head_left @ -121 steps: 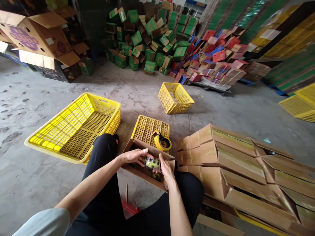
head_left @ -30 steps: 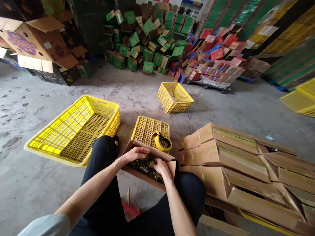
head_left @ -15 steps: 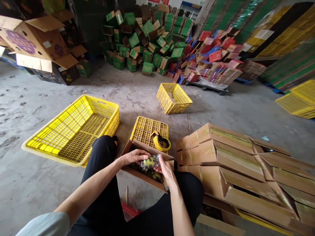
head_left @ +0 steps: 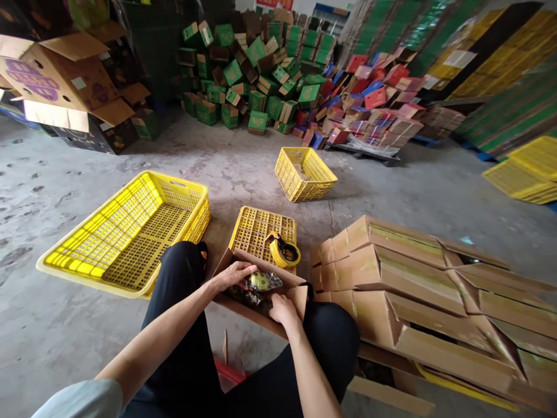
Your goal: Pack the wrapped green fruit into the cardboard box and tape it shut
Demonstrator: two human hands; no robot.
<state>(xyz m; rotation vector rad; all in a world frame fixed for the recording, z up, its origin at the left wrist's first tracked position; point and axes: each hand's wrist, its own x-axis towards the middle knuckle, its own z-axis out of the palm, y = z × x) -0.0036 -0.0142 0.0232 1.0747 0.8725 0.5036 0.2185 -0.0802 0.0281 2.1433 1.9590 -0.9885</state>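
My left hand [head_left: 236, 276] is closed on the near end of a yellow-green, fruit-like piece in clear plastic wrap [head_left: 260, 281], holding it over an open cardboard box [head_left: 300, 299]. Inside the box's right end, my right hand [head_left: 282, 309] points down with its fingers curled; the fingertips and whatever they grip are hidden. More wrapped dark-and-green pieces [head_left: 251, 297] lie in the box below the left hand. The box sits tilted between my knees, against an upturned yellow crate [head_left: 255, 229]. A yellow tape dispenser [head_left: 282, 251] rests on that crate.
A large yellow crate [head_left: 130, 244] stands at left, a smaller yellow crate [head_left: 306, 174] ahead. Stacked cardboard boxes [head_left: 404, 290] are close by my right knee. Piles of green boxes [head_left: 256, 98] and red and blue boxes [head_left: 369, 104] lie at the back.
My right hand has let go of the wrapped piece and moved down into the box. The left hand still holds the piece, a little further left.
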